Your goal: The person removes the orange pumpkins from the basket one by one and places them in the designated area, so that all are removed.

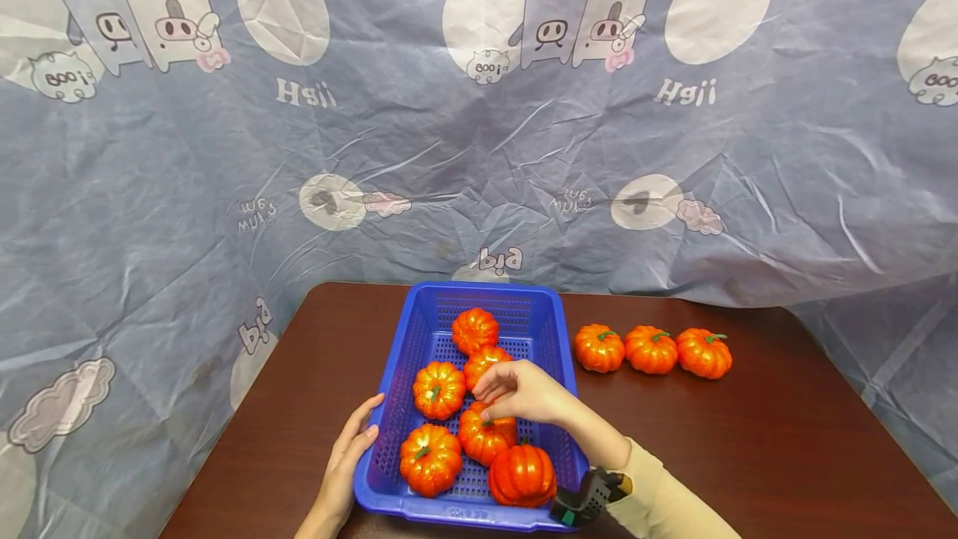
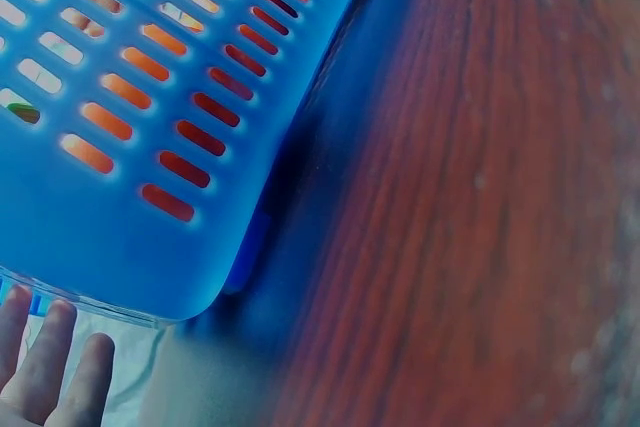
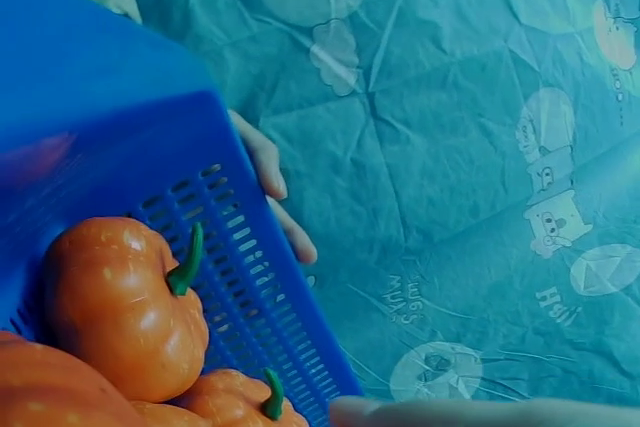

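Note:
My left hand is at the left side of a blue plastic basket, its fingertips against the rim. In the left wrist view, its straight fingers lie beside the basket's corner. Several small orange pumpkins with green stems are in the basket. My right hand is over the middle of it, fingers bent loosely and thumb tip right at the stem of one pumpkin. Nearest the front right corner is a deeper orange pumpkin. One pumpkin looks large in the right wrist view.
Three more pumpkins form a row right of the basket, the middle one between two others. Everything stands on a dark brown wooden table. A grey-blue cloth with cartoon prints hangs behind and around it.

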Demonstrator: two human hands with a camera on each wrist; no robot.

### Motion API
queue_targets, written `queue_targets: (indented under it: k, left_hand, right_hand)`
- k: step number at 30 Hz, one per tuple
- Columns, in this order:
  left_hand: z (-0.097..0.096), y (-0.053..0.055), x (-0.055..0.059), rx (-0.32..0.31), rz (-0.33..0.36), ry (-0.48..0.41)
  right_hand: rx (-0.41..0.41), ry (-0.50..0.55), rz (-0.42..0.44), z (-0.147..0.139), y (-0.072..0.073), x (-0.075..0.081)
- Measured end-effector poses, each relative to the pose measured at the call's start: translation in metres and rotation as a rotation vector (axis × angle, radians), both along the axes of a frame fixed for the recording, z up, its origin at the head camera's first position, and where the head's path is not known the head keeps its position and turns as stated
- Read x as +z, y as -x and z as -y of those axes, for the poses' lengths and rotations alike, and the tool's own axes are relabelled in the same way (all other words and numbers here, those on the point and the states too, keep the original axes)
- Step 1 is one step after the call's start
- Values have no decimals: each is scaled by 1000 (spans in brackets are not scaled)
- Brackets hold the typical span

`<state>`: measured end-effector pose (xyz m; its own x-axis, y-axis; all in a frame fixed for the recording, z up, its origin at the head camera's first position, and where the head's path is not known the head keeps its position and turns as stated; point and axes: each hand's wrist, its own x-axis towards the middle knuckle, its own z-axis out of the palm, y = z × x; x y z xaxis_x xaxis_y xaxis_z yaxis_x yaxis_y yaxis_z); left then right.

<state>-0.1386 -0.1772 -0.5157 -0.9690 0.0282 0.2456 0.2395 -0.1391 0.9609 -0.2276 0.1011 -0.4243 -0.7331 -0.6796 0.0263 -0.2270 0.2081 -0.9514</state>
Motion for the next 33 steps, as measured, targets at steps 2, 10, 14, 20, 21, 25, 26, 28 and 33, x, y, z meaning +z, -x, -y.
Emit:
queue_targets:
  k: [2, 10, 14, 20, 21, 25, 26, 28, 33]
  left_hand:
    - [0, 0, 0, 6, 2, 6]
    - [1, 0, 1, -12, -4, -5]
    - [1, 0, 0, -30, -18, -11]
    - [1, 0, 0, -26, -12, -9]
    - [1, 0, 0, -27, -12, -11]
    - [1, 0, -1, -34, -23, -23]
    - [1, 0, -1, -37, -27, -26]
    - [1, 0, -1, -42, -35, -33]
    - [1, 0, -1, -40, -40, -36]
  right_hand:
    - [9, -10, -2, 0, 1, -4]
    - [33, -63, -18, -1, 3, -11]
    - [43, -85, -33, -2, 3, -14]
    - [3, -166, -101, -1, 4, -18]
    - [-4, -177, -113, -1, 4, -18]
    - [-5, -189, -141, 0, 3, -18]
    - [-8, -187, -148, 0, 3, -17]
    - [-19, -176, -158, -1, 3, -16]
    - [-68, -117, -163, -2, 0, -8]
